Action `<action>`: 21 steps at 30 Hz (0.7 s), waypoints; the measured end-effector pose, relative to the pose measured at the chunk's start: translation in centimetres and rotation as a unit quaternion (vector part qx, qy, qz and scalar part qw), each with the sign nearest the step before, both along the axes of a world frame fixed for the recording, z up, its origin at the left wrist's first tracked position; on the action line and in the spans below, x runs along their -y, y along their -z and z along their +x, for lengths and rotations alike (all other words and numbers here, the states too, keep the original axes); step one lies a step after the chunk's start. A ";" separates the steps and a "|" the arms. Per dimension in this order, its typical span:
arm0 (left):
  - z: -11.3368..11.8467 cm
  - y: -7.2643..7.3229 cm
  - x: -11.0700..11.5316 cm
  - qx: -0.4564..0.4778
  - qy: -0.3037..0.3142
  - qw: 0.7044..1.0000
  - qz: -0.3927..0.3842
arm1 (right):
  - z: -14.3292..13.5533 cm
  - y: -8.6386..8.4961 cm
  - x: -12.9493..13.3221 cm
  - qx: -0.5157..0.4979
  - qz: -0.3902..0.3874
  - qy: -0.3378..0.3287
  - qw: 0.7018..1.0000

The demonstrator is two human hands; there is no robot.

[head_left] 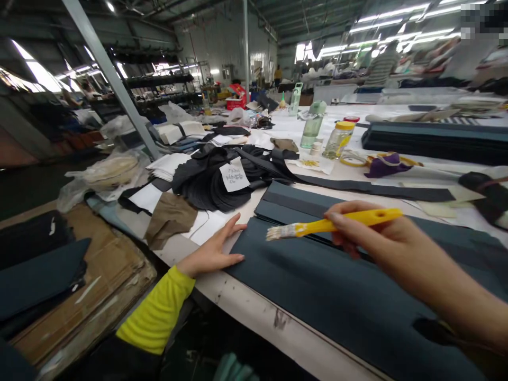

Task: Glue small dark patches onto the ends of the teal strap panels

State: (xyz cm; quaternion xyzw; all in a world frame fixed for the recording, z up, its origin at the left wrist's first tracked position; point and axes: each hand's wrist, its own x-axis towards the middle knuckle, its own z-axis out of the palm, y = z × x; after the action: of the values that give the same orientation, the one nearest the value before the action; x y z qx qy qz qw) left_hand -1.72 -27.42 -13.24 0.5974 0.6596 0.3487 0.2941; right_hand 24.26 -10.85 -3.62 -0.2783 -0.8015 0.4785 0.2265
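Metal-walled and lit by long white tubes (397, 13), the workshop (214, 47) stretches back behind a long, pale-topped table (246, 301) with dark marks along its near edge. Across its near side lies a flat, dark blue-green fabric panel (301, 286), with similar layered pieces (293, 198) just behind it. To the left, lower than the table, is a worn brown cardboard sheet (115, 280) bearing dark folded cloth; a heaped coil of black fabric strips (206, 180) sits on the tabletop. Over the panel, the right hand pinches the yellow handle of a flat paintbrush (311, 227) between thumb and fingers (337, 219)—its pale, clotted bristles (273, 233) point left, apart from the cloth. The left hand (214, 251) is spread at the panel's left end, thumb on or just over the corner. Beyond stand a translucent green plastic bottle (313, 129) and a clear yellow-lidded jar (338, 142); smaller still, a handwritten white paper slip (235, 175) rests on the black coil.
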 end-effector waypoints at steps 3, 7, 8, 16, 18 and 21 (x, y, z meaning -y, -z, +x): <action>-0.2 0.0 0.0 -0.020 0.014 1.000 -0.012 | -4.0 1.0 2.7 -0.012 -0.045 -0.059 0.997; -0.3 0.0 -0.1 -0.038 0.022 0.999 -0.019 | -6.4 2.3 3.5 -0.007 -0.045 -0.055 0.997; -0.3 -0.1 -0.1 -0.038 0.022 0.999 -0.019 | -6.8 2.6 3.4 -0.006 -0.044 -0.053 0.998; -0.1 -0.2 -0.2 -0.069 0.021 0.997 -0.029 | -5.3 3.5 3.0 0.024 -0.017 -0.047 0.998; -0.1 -0.3 -0.3 -0.086 0.017 0.996 -0.027 | -2.3 3.0 2.4 0.049 -0.008 -0.021 0.999; -0.2 -0.3 -0.4 -0.116 0.011 0.993 -0.037 | 3.6 2.0 1.5 0.098 -0.001 0.039 0.994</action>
State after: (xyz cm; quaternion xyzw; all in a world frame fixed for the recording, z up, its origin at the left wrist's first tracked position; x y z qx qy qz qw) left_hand -1.95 -27.02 -12.96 0.6299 0.6949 0.2490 0.2416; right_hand 27.90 -12.38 -5.64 -0.3553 -0.8077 0.4406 0.1650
